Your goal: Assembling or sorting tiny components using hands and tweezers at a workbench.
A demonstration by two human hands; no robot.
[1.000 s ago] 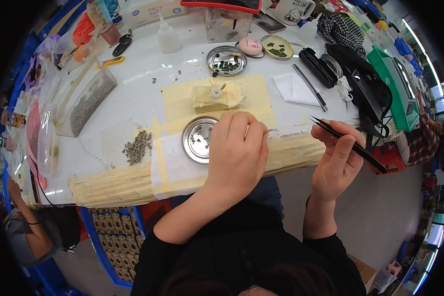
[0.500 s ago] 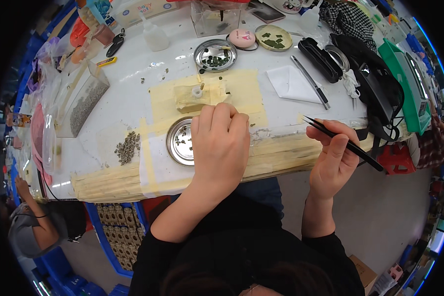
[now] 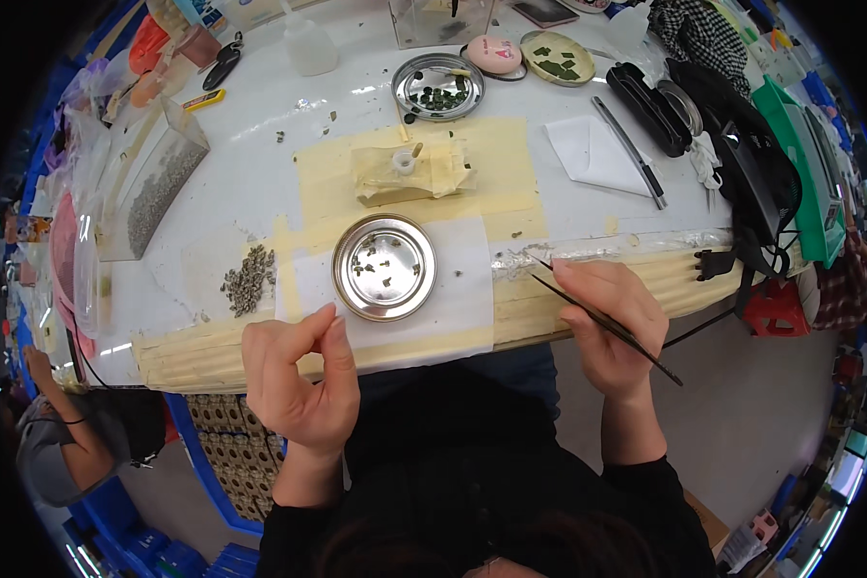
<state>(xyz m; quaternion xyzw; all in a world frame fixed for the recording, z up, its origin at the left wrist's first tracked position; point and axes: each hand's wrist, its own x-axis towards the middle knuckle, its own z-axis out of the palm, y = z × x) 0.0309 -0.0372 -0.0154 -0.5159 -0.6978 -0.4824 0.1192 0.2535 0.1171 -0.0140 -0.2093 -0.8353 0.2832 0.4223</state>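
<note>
My left hand (image 3: 303, 380) is at the table's front edge, left of centre. Its thumb and forefinger are pinched together; anything between them is too small to make out. Black tweezers (image 3: 602, 323) rest in my right hand (image 3: 617, 328), their tips apart and pointing left over the edge. Between the hands lies a round metal dish (image 3: 345, 298) with several small dark green bits in it. Behind it, a block wrapped in cream tape (image 3: 443, 171) carries a small white cup (image 3: 404, 163) with a short stick poking out.
A heap of small grey pieces (image 3: 249, 279) lies left of the dish. A clear bin of grey granules (image 3: 164, 193) stands farther left. Toward the back are a metal dish of green discs (image 3: 440, 89), a pink rounded object (image 3: 494, 55) and a pen (image 3: 630, 149).
My left hand has moved from above the taped block and dish down to the left, uncovering both. My right hand has shifted left and slightly down with the tweezers.
</note>
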